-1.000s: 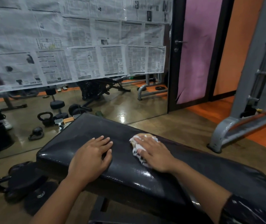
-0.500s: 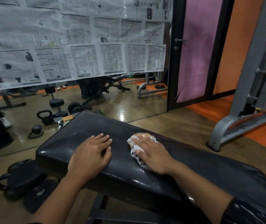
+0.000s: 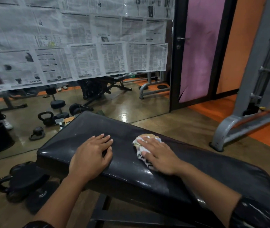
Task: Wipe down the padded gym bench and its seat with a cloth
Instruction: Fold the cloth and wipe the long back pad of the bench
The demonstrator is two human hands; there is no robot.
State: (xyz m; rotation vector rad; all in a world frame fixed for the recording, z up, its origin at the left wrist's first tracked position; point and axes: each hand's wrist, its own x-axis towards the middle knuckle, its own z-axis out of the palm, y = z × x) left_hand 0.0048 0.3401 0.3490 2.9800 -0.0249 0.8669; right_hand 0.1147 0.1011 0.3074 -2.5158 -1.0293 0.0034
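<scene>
While the left hand [image 3: 91, 156] lies flat with relaxed, straight fingers on the black padded gym bench [image 3: 131, 171], holding nothing, the right hand [image 3: 159, 156] presses its spread fingers down on a crumpled patterned cloth [image 3: 141, 149]. That cloth sits on top of the padding, just right of the left hand and partly hidden under the right palm. Beyond the bench's far end, a wall mirror [image 3: 127, 106] half covered with newspaper sheets [image 3: 85, 43] reflects kettlebells [image 3: 46, 118]. One more kettlebell [image 3: 18, 181] stands on the floor by the bench's left end.
</scene>
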